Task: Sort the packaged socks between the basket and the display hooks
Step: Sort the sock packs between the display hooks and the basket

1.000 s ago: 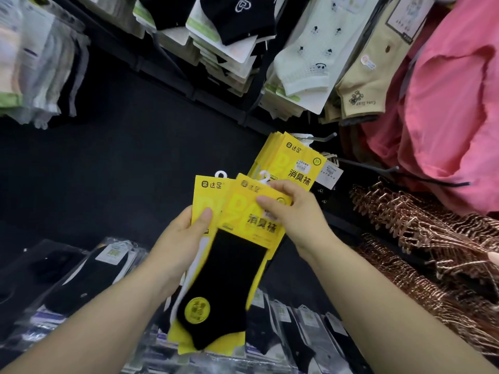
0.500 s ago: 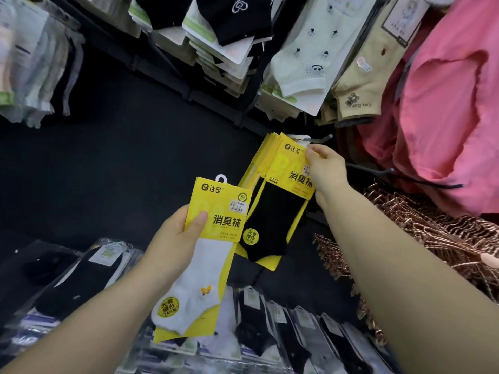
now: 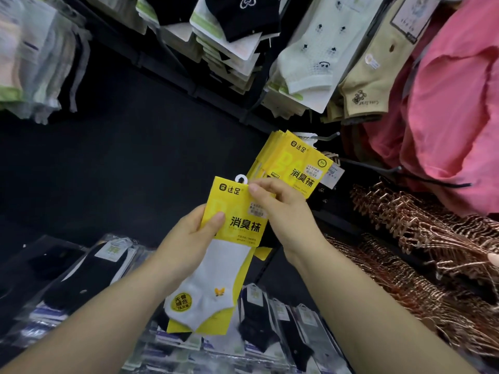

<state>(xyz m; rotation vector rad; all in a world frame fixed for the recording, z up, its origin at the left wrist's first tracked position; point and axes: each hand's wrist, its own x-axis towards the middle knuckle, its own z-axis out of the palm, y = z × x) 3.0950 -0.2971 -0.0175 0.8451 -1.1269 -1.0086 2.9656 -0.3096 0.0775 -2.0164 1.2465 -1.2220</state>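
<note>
A yellow pack with a white sock (image 3: 232, 230) is held upright in front of me. My left hand (image 3: 189, 238) grips its left edge, thumb on the yellow card. My right hand (image 3: 283, 211) pinches the pack's top right corner, next to its white hanger loop. Behind and to the right, a stack of the same yellow packs (image 3: 297, 166) hangs on a display hook (image 3: 328, 136). No basket is in view.
More packaged socks hang above (image 3: 305, 63) and lie in clear bags below (image 3: 270, 319). A heap of rose-gold hangers (image 3: 418, 238) fills the right side. Pink cloth (image 3: 453, 103) hangs at the upper right. A bare black hook (image 3: 378, 168) sticks out right of the yellow stack.
My right hand hung the black-sock pack on the hook, then came back down and took the top right corner of the white-sock pack. My left hand kept its grip.
</note>
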